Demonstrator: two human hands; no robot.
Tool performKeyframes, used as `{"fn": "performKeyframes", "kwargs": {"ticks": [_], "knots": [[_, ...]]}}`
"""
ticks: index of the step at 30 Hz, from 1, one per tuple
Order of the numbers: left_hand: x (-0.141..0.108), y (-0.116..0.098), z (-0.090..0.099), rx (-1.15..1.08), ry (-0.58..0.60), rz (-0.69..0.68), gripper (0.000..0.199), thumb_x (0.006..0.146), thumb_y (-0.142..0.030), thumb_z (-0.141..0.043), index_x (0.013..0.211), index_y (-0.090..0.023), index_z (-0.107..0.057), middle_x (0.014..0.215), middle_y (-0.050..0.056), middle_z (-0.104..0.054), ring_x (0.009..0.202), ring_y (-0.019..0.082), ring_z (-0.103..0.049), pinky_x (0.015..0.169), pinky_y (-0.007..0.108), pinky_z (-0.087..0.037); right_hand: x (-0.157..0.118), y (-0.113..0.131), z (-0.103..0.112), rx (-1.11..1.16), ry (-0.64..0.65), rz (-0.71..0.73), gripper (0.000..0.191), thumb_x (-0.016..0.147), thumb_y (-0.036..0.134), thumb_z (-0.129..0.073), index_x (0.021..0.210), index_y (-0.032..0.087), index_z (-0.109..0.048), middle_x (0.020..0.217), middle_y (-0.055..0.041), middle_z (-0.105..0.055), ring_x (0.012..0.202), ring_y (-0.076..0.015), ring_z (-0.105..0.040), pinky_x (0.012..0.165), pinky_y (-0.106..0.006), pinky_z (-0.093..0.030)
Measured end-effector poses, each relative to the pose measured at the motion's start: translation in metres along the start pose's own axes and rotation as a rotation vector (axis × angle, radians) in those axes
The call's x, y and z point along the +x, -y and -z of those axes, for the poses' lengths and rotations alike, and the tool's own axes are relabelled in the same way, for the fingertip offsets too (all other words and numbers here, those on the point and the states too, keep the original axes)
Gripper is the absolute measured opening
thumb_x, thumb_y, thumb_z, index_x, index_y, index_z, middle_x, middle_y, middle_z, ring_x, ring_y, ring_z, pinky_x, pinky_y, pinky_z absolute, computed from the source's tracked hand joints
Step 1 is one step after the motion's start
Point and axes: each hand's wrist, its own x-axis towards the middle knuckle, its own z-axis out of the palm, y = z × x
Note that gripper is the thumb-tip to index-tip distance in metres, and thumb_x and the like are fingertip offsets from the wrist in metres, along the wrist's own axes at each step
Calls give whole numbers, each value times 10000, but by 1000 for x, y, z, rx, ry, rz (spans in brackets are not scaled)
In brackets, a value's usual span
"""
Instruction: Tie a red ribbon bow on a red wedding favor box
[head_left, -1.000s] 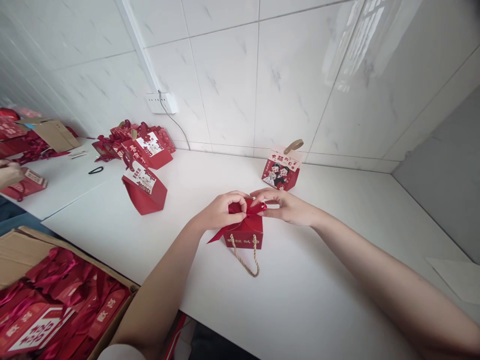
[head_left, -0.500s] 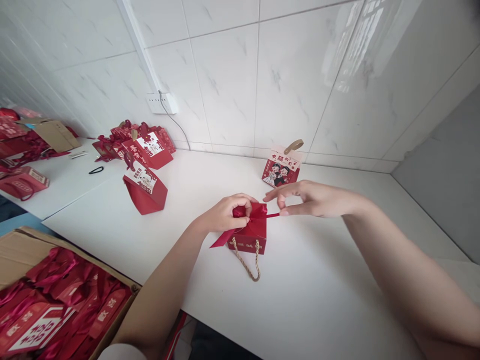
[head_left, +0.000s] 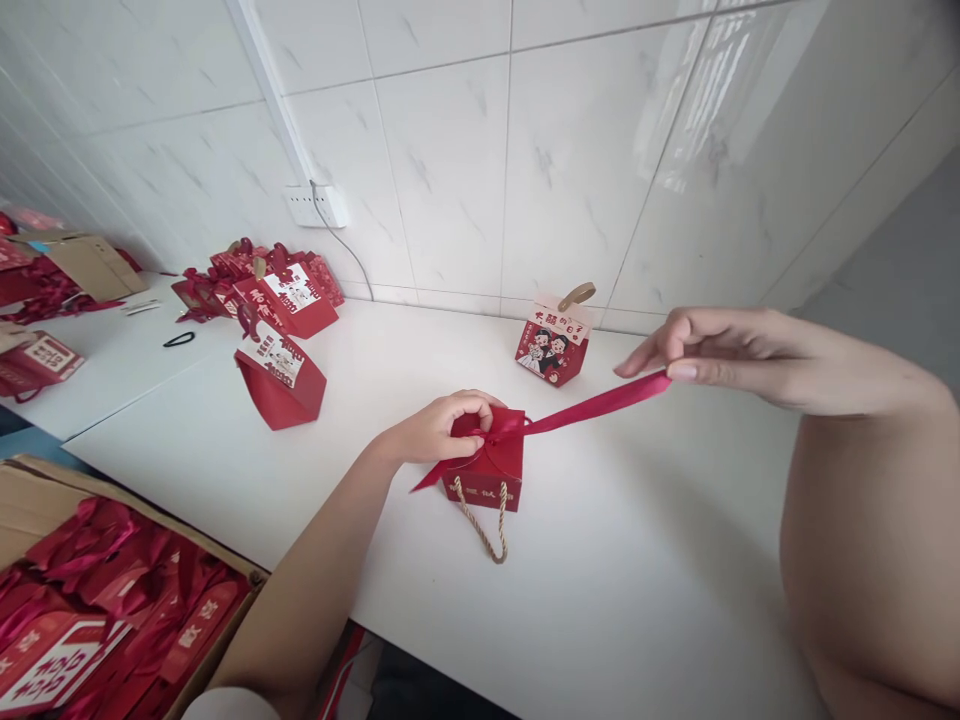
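A small red gift box (head_left: 495, 474) with a twisted gold cord handle (head_left: 489, 545) sits on the white table. My left hand (head_left: 446, 425) rests on its top, thumb and fingers pinching the ribbon where it crosses the lid. One short ribbon tail sticks out to the left below that hand. Off to the right, my right hand (head_left: 701, 355) pinches the far end of the dark red ribbon (head_left: 592, 408), which runs taut and slanting up from the box. The ribbon part under my left fingers is partly hidden.
Behind stands a box with a printed couple (head_left: 553, 345). Red gift boxes (head_left: 281, 385) are at the left, several more bunched behind. A cardboard carton (head_left: 214, 560) full of red boxes and ribbons is at the lower left. A socket strip (head_left: 313, 206) is on the tiled wall.
My right hand has moved right and upward, drawing out a much longer stretch of ribbon from the box. My left hand stays on the box top. The view has shifted slightly.
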Motion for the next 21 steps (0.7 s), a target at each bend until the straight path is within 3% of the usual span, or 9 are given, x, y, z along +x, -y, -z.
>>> {"fn": "performKeyframes", "kwargs": {"ticks": [4, 7, 10, 15, 18, 21], "knots": [[-4, 1, 6, 1, -46, -45, 119, 779, -167, -547, 878, -196, -604, 1310, 89, -554, 1254, 249, -485, 1051, 406, -368, 17, -4, -26, 297, -19, 165, 184, 910, 404, -599, 823, 254, -536, 953, -59, -725, 1008, -283, -667, 909, -506, -489], [-8, 3, 15, -29, -108, -31, 60, 802, -228, -591, 800, -184, -632, 1287, 98, -580, 1248, 269, -498, 1074, 425, -344, 24, -3, -41, 357, 17, 119, 235, 883, 454, -615, 813, 253, -515, 691, -12, -683, 785, -262, -707, 821, -505, -530], [-13, 7, 26, -273, -157, -34, 135, 816, -294, -609, 806, -165, -647, 1253, 120, -608, 1185, 281, -553, 1046, 438, -381, 22, 3, -45, 328, 72, 98, 251, 882, 458, -616, 783, 250, -517, 566, 27, -609, 580, -208, -666, 731, -457, -547], [-20, 14, 36, -654, -413, -93, 208, 778, -347, -650, 714, -154, -606, 1104, 132, -676, 1112, 279, -588, 992, 449, -425, 19, 9, -42, 220, 76, 80, 245, 877, 430, -634, 769, 237, -526, 554, 46, -538, 495, -145, -582, 606, -352, -518], [-21, 15, 37, -785, -423, -149, 344, 711, -440, -700, 626, -173, -502, 911, 94, -686, 967, 255, -626, 924, 429, -465, 22, 6, -42, 83, 157, -7, 253, 871, 441, -637, 800, 219, -538, 584, 42, -510, 488, -117, -528, 540, -291, -455], [-19, 13, 35, -904, -390, -165, 381, 729, -445, -687, 624, -191, -424, 615, 4, -546, 714, 175, -601, 836, 377, -502, 26, 0, -44, -36, 186, -45, 266, 888, 468, -607, 843, 212, -547, 626, 35, -479, 520, -104, -468, 522, -261, -384]]}}
